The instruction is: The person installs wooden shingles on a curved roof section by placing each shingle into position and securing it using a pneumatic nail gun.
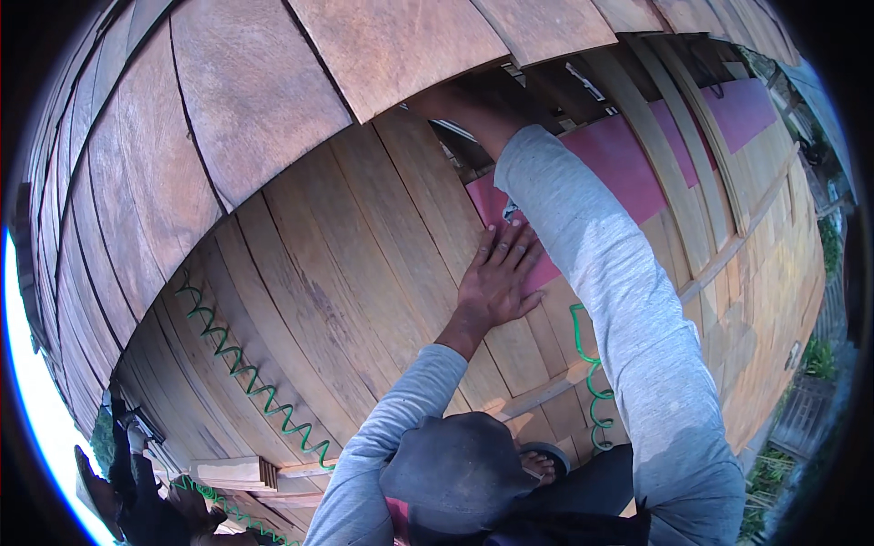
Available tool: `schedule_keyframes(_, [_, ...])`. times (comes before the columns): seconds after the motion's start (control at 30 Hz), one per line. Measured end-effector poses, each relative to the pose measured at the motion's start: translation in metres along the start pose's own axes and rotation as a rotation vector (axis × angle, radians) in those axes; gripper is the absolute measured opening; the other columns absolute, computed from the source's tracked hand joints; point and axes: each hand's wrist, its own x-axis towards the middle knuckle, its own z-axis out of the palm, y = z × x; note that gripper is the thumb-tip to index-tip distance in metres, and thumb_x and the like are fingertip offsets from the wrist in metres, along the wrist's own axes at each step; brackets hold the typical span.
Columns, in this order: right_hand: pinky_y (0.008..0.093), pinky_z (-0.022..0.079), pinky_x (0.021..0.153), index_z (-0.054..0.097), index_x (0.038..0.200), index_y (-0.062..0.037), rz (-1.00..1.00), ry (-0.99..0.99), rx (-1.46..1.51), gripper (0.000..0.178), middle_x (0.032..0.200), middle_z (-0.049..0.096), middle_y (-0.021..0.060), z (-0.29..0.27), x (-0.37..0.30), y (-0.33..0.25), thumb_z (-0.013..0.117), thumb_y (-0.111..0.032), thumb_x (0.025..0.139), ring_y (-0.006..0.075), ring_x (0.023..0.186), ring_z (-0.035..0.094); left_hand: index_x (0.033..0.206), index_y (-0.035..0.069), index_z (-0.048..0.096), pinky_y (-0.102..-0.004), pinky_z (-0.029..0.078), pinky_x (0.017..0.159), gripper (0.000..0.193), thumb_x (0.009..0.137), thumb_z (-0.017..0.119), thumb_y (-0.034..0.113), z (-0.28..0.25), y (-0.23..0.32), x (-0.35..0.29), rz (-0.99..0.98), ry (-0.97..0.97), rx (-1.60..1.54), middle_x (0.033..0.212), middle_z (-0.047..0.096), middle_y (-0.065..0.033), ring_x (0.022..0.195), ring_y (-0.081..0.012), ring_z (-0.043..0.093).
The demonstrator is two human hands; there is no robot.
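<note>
My left hand (499, 276) lies flat, fingers spread, across wooden shingles (364, 237) and the corner of a pink sheet (605, 159). It is open, with its back showing. Above it, my right forearm (492, 123) reaches past the lower edge of the overhanging wooden shingles (401, 45) into the shadowed gap beneath. The fingers of that hand are hidden there, so what they touch cannot be seen. A small pale scrap (511, 211) shows between my left fingertips and my right sleeve.
Green coiled hoses (246, 364) run down the shingles on both sides. Loose wooden strips (683, 136) lie over the pink sheet at right. Stacked boards (232, 473) sit lower left, near another person in dark clothes (150, 496). My sandalled foot (543, 464) rests below.
</note>
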Motion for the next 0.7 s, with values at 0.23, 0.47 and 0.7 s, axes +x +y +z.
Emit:
schedule_keyframes(0.23, [0.0462, 0.055, 0.098, 0.072, 0.130, -0.0078, -0.014, -0.086, -0.079, 0.033, 0.128, 0.073, 0.0184, -0.001, -0.020, 0.004, 0.064, -0.016, 0.099, 0.0337, 0.120, 0.070, 0.168, 0.016, 0.037, -0.0558, 0.006, 0.135, 0.083, 0.104, 0.040, 0.069, -0.008, 0.017, 0.013, -0.014, -0.149, -0.046, 0.175, 0.033, -0.0085, 0.167, -0.0285, 0.017])
schedule_keyframes(0.47, [0.0514, 0.058, 0.087, 0.074, 0.119, -0.0005, 0.068, -0.130, -0.096, 0.027, 0.112, 0.076, 0.0266, -0.087, -0.147, -0.019, 0.070, -0.012, 0.094, 0.0419, 0.107, 0.073, 0.169, 0.019, 0.035, -0.0554, 0.006, 0.136, 0.075, 0.106, 0.045, 0.059, 0.007, -0.002, -0.006, -0.020, 0.071, 0.041, 0.178, 0.026, -0.0059, 0.167, -0.0276, 0.016])
schedule_keyframes(0.7, [0.0461, 0.057, 0.080, 0.073, 0.117, 0.0000, 0.374, -0.130, 0.121, 0.029, 0.091, 0.075, 0.0222, -0.154, -0.393, -0.004, 0.078, -0.016, 0.093, 0.0393, 0.084, 0.071, 0.167, 0.018, 0.039, -0.0514, 0.013, 0.136, 0.069, 0.108, 0.045, 0.054, 0.011, 0.010, 0.005, 0.057, 0.184, -0.006, 0.176, 0.031, -0.0073, 0.165, -0.0262, 0.021])
